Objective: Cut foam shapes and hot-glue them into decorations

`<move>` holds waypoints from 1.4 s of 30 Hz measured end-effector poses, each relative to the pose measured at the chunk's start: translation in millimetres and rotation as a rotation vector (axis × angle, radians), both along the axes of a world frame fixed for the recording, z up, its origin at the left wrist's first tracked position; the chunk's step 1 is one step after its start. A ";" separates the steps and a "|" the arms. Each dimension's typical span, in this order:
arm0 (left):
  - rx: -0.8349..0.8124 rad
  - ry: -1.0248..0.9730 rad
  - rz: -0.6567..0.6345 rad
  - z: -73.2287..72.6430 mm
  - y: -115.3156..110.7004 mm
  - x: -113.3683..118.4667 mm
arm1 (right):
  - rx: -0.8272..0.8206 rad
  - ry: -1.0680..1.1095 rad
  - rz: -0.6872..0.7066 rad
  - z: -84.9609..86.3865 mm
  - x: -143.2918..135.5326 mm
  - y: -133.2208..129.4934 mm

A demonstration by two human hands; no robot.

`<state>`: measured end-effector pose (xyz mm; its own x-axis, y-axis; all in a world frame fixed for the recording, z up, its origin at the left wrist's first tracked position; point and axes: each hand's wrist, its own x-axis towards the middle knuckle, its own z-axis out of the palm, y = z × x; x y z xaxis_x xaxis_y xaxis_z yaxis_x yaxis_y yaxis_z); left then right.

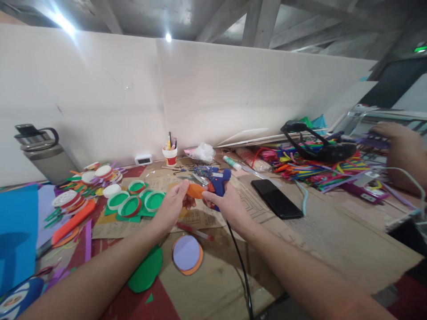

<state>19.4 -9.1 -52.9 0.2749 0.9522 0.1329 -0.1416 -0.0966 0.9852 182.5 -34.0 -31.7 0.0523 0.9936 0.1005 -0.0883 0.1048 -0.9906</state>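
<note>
My left hand (175, 202) pinches a small orange foam piece (195, 191) over the middle of the table. My right hand (230, 205) is wrapped round a blue hot glue gun (218, 181), and its thumb reaches to the orange piece's right end. A black cord (238, 253) trails from the gun toward the table's front edge. Beside my left hand lie round white-rimmed lids with green insides (130, 206). Nearer to me are a lilac foam disc (186, 252) on top of an orange one, and a green foam disc (147, 269). A red pen (195, 231) lies below my hands.
At left stand a grey bottle (50, 155) and blue foam sheets (18, 235). A cup of pens (170, 155) is by the white partition. To the right lie a black phone (276, 198) and many coloured pipe cleaners (320, 169). Another person's hand (392, 133) is at far right.
</note>
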 end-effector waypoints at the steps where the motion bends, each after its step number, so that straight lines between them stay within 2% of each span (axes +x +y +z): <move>1: -0.003 -0.013 0.000 -0.1 0.0 0.2 | 0.006 0.026 0.025 -2.2 -0.7 0.4; 8: -0.020 -0.022 0.045 -0.4 -1.3 5.0 | -0.009 0.076 0.079 -8.1 -5.4 1.7; 15: 0.055 0.056 -0.081 5.1 -6.2 6.3 | 0.016 0.052 0.071 -9.5 -6.6 1.8; 20: 0.034 0.094 -0.035 7.0 -4.0 4.6 | 0.032 0.061 0.077 -10.5 -8.0 1.8; 23: -0.008 0.063 0.014 7.4 -2.9 4.8 | 0.049 0.083 0.062 -9.4 -8.1 0.9; 28: 0.001 0.130 0.057 11.5 -4.1 4.5 | 0.025 0.158 -0.036 -6.3 -4.7 1.1; 33: -0.016 0.103 0.016 11.1 -3.6 2.5 | 0.070 0.170 -0.076 -4.8 0.8 4.3; 38: 0.067 0.202 -0.039 7.8 -4.8 3.9 | 0.063 0.133 -0.035 -5.1 -1.3 3.3; 42: 0.126 0.238 -0.010 5.4 -5.9 6.5 | 0.042 0.080 0.001 -4.6 -4.3 1.7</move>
<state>25.9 -15.1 -47.5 0.3218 0.9294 0.1807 0.0908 -0.2203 0.9712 178.2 -32.4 -36.3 0.0605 0.9886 0.1379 -0.1669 0.1463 -0.9751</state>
